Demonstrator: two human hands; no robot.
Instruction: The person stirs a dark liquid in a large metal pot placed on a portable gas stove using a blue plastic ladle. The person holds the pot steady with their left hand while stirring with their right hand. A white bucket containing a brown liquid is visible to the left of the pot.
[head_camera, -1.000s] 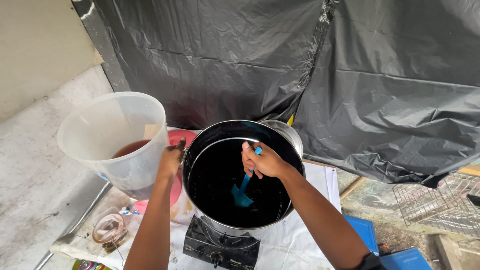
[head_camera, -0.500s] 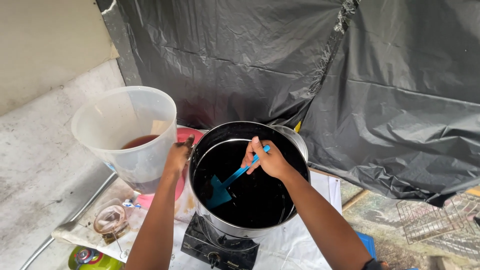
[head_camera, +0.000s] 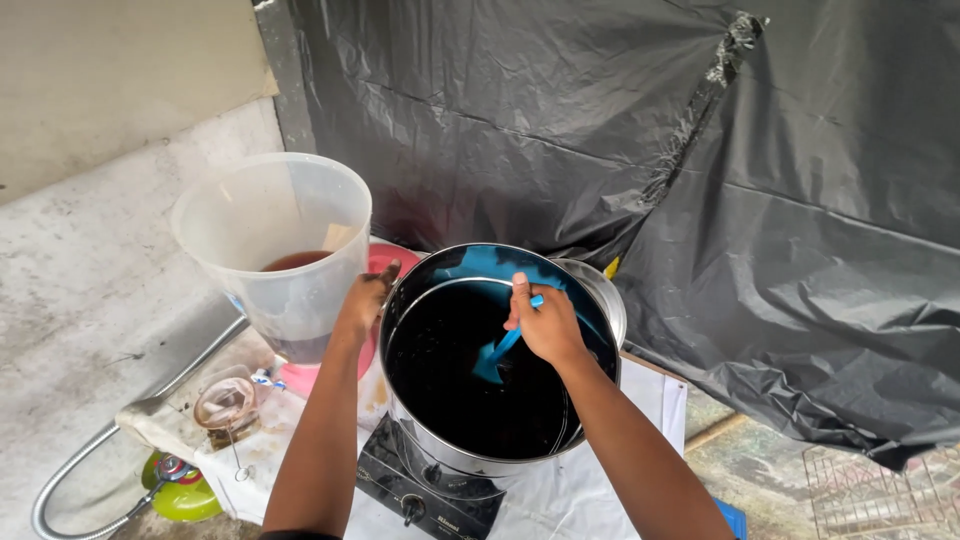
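A translucent plastic bucket (head_camera: 275, 250) holding a little dark red liquid stands just left of the left hand (head_camera: 362, 300), whose grip is closed on the rim of the large steel pot (head_camera: 500, 460). Full of dark liquid on a black stove (head_camera: 420, 490), the pot probably handles heavy and sloshy. The right hand (head_camera: 545, 325) clamps the upper handle of a slim, light blue plastic spatula (head_camera: 497, 352), its blade dipping below.
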